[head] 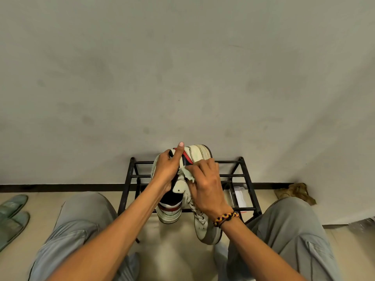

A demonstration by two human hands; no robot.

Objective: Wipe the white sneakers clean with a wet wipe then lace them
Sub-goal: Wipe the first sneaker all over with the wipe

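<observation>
The left hand (169, 169) grips the raised sneaker (194, 155), thumb extended far; the right hand (205, 185) presses a wet wipe (187, 174) on it with curled fingers; a second sneaker (205, 224) lies nearer, right.

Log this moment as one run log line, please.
step: wiping | left hand: holds sneaker | right hand: presses wet wipe on it | second sneaker: laced, below

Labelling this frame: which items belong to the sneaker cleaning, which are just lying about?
Job:
- held sneaker, gripped by left hand
- wet wipe, pressed on it by right hand
- second sneaker, below

Lying about:
- black rack
- green slippers
- brown item by wall
</observation>
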